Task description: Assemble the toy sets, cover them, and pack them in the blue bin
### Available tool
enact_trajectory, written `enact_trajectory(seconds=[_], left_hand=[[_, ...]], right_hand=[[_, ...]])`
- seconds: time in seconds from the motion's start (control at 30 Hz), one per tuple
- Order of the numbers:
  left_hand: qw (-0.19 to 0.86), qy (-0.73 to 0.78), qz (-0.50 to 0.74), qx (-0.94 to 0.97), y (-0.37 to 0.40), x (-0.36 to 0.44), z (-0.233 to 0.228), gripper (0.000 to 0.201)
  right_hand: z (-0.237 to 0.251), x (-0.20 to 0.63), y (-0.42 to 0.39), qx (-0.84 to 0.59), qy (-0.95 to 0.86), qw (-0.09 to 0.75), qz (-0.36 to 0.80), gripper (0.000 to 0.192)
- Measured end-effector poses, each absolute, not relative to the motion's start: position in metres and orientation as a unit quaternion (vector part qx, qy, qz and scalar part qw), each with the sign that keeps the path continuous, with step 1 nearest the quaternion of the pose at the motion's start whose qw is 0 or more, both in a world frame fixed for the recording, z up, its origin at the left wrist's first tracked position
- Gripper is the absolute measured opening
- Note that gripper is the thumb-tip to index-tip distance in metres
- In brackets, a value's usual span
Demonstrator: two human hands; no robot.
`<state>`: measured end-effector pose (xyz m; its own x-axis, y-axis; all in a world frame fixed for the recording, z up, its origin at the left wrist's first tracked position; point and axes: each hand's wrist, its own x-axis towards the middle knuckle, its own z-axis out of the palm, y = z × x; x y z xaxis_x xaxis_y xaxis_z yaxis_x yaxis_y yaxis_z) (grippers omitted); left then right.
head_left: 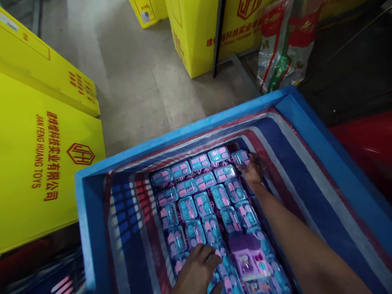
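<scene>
Rows of small clear-lidded plastic toy cases (204, 204), filled with pink, purple and teal pieces, lie in a large blue crate (196, 126) lined with striped woven cloth. At the far right corner of the rows, my right hand (252, 169) has its fingers closed around one toy case (240, 157). My left hand (199, 267) hovers over or rests on the nearer cases, its fingers loosely bent and apart; nothing shows in it. A purple toy piece (249, 257) with a pink and teal front sits on top of the cases between my forearms.
Yellow cartons (45, 163) with red print stand left of the crate. More yellow cartons (196, 41) are beyond it, behind a dark metal frame (219, 38). A printed plastic bag (284, 49) hangs near the crate's far corner. Something red (364, 143) lies at the right.
</scene>
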<state>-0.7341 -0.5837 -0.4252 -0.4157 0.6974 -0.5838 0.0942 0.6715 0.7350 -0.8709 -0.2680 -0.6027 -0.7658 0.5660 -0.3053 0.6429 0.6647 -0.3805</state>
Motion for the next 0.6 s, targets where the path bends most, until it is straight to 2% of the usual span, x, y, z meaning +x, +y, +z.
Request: enact_trajectory(seconds=[0.17,0.37,0.5,0.6], left_hand=[[0.488,0.776,0.314,0.247,-0.587,-0.730,-0.428,0.044],[0.538,0.763,0.292,0.208,-0.572,-0.741,-0.408,0.044],[0.500,0.789,0.309,0.177,-0.568,-0.745,-0.398,0.039],[0.498,0.800,0.287,0.172,-0.569,-0.749,-0.395,0.033]], right_hand=[[-0.600,-0.863,-0.277,0.357,0.904,0.060,-0.229,0.061],[-0.596,-0.870,-0.281,0.356,0.903,0.043,-0.239,0.064],[-0.576,-0.860,-0.275,0.328,0.903,0.041,-0.275,0.062],[-0.551,-0.819,-0.272,0.335,0.889,0.047,-0.308,0.058]])
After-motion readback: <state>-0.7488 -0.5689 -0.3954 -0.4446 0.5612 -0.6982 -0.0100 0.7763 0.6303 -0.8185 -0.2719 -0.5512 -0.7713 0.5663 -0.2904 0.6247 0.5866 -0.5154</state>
